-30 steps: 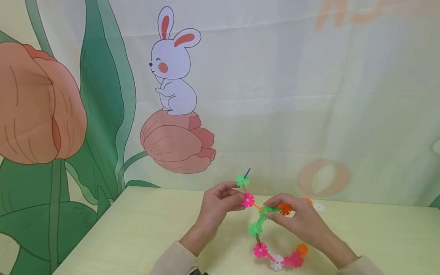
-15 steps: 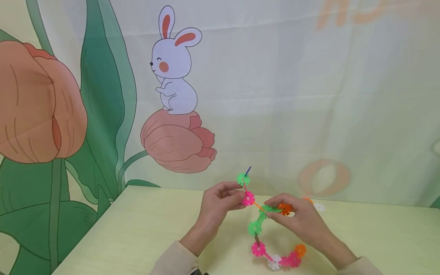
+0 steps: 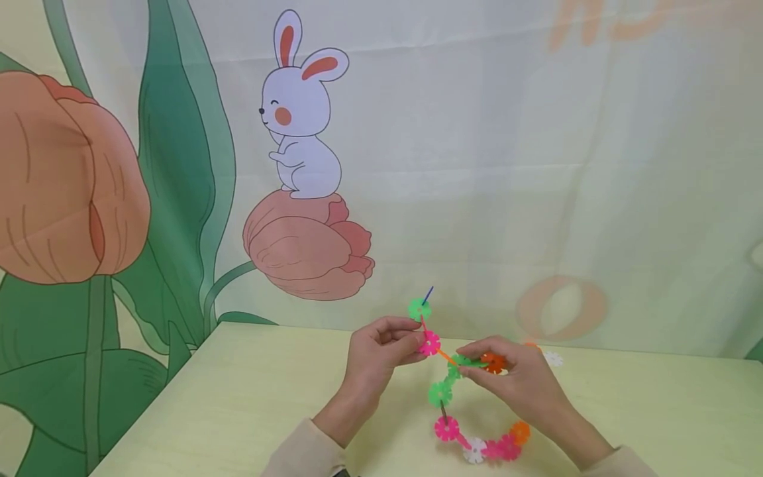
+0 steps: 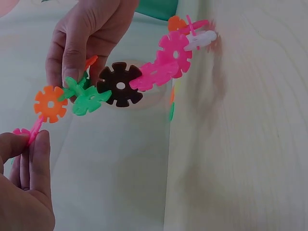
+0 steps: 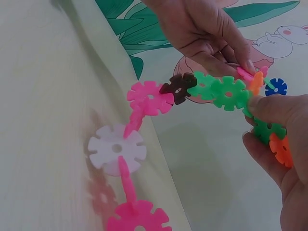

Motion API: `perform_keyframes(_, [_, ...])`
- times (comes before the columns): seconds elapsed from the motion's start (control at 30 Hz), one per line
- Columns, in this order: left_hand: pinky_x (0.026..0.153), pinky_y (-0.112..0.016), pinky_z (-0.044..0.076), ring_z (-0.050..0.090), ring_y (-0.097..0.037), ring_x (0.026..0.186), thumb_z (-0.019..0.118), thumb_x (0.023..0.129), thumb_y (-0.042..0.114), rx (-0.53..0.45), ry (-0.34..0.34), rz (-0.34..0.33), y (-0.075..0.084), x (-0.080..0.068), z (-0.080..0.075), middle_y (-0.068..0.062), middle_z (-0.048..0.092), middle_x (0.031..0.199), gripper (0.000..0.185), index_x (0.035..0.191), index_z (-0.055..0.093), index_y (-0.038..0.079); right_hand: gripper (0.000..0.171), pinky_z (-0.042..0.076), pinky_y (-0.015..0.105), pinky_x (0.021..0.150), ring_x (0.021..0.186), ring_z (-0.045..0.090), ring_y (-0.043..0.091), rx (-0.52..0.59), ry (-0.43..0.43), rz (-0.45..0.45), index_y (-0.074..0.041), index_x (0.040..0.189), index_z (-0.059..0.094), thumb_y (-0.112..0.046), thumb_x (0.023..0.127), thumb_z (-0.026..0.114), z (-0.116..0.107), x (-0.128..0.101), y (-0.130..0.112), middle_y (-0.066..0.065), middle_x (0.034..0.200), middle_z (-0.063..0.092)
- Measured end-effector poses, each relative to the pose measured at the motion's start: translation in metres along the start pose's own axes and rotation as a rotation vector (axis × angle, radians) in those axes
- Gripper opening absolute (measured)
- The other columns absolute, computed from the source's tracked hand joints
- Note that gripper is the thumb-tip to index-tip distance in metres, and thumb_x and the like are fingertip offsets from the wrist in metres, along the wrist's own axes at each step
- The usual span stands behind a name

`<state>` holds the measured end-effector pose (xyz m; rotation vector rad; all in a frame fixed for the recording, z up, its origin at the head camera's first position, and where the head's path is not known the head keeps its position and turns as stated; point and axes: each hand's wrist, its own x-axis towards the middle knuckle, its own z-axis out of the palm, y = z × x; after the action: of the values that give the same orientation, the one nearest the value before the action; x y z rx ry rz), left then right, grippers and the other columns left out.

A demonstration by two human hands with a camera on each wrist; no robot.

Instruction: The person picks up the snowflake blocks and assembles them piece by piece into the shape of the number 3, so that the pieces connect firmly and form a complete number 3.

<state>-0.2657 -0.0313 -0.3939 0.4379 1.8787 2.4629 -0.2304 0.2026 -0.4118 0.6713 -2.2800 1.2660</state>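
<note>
A chain of slotted plastic snowflake discs runs between both hands above the table. My left hand (image 3: 378, 354) pinches a pink snowflake disc (image 3: 430, 343), with a green disc (image 3: 420, 309) and a blue disc (image 5: 276, 87) joined beyond it. An orange disc (image 4: 50, 104) links that pink one to the green discs. My right hand (image 3: 518, 377) pinches a green disc (image 5: 269, 131) between thumb and fingers, beside an orange-red disc (image 3: 493, 362). From there the chain hangs in a curve through a brown disc (image 4: 120, 84), pink discs and a white disc (image 5: 117, 148).
The pale wooden table (image 3: 238, 397) lies beneath the hands. An orange disc (image 3: 532, 347) and a white disc (image 3: 554, 358) show behind my right hand; whether they join the chain, I cannot tell. A printed cloth (image 3: 477, 165) with a rabbit and tulips hangs behind.
The hanging curve of the chain has swung slightly left and up. Both hands keep their pinch on the same discs and have hardly moved.
</note>
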Motion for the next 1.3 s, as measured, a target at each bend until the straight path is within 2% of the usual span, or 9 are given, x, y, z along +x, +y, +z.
perform_keyframes(0.2, [0.084,-0.041,0.066,0.076,-0.018,0.081,0.078,0.092,-0.003,0.013,0.009,0.016,-0.001,-0.001,0.001,-0.014,0.075,0.094,0.023,0.112,0.072,-0.012,0.021,0.059,0.027,0.072,0.089,0.07,0.01,0.018,0.004,0.054,-0.025,0.105,0.082,-0.015,0.088,0.089,0.001,-0.001,-0.001,-0.016,0.1,0.077])
perform_keyframes(0.47, [0.082,-0.04,0.066,0.074,-0.017,0.081,0.078,0.093,-0.004,0.07,0.009,0.063,-0.001,-0.001,0.001,-0.012,0.074,0.092,0.019,0.11,0.073,-0.009,0.021,0.058,0.026,0.069,0.086,0.068,0.011,0.036,0.018,0.068,-0.022,0.107,0.082,-0.016,0.088,0.089,0.004,-0.002,-0.003,-0.014,0.1,0.077])
perform_keyframes(0.87, [0.081,-0.04,0.066,0.073,-0.017,0.083,0.077,0.093,-0.003,0.157,-0.04,0.139,0.003,0.0,-0.001,-0.014,0.076,0.096,0.016,0.108,0.075,-0.006,0.021,0.056,0.026,0.066,0.083,0.066,0.012,0.041,-0.008,0.127,-0.02,0.109,0.081,-0.018,0.089,0.088,0.006,-0.003,-0.003,-0.011,0.102,0.078])
perform_keyframes(0.97, [0.082,-0.04,0.066,0.072,-0.017,0.082,0.077,0.093,-0.002,0.167,-0.037,0.143,0.004,0.0,-0.003,-0.014,0.075,0.095,0.016,0.108,0.074,-0.007,0.021,0.056,0.026,0.068,0.085,0.066,0.012,0.053,-0.02,0.133,-0.021,0.11,0.081,-0.02,0.09,0.087,0.006,-0.003,-0.003,-0.012,0.103,0.078])
perform_keyframes(1.13, [0.082,-0.038,0.066,0.072,-0.016,0.079,0.076,0.093,-0.002,0.164,0.023,0.134,0.005,0.003,-0.008,-0.012,0.073,0.092,0.018,0.11,0.073,-0.008,0.02,0.055,0.026,0.069,0.085,0.066,0.013,0.061,-0.042,0.139,-0.025,0.11,0.08,-0.021,0.091,0.086,0.006,-0.004,-0.004,-0.014,0.104,0.077])
perform_keyframes(1.2, [0.082,-0.038,0.066,0.072,-0.016,0.079,0.076,0.093,-0.003,0.152,0.018,0.129,0.006,0.003,-0.009,-0.012,0.073,0.093,0.019,0.111,0.073,-0.008,0.019,0.055,0.026,0.068,0.085,0.066,0.013,0.058,-0.042,0.136,-0.025,0.109,0.08,-0.021,0.091,0.086,0.006,-0.004,-0.004,-0.014,0.103,0.077])
perform_keyframes(1.3, [0.083,-0.041,0.066,0.073,-0.017,0.081,0.076,0.093,-0.004,0.13,-0.035,0.115,0.005,0.003,-0.008,-0.013,0.073,0.094,0.019,0.111,0.072,-0.009,0.019,0.056,0.026,0.068,0.085,0.066,0.013,0.052,-0.037,0.134,-0.026,0.109,0.08,-0.021,0.091,0.087,0.007,-0.004,-0.004,-0.014,0.103,0.077])
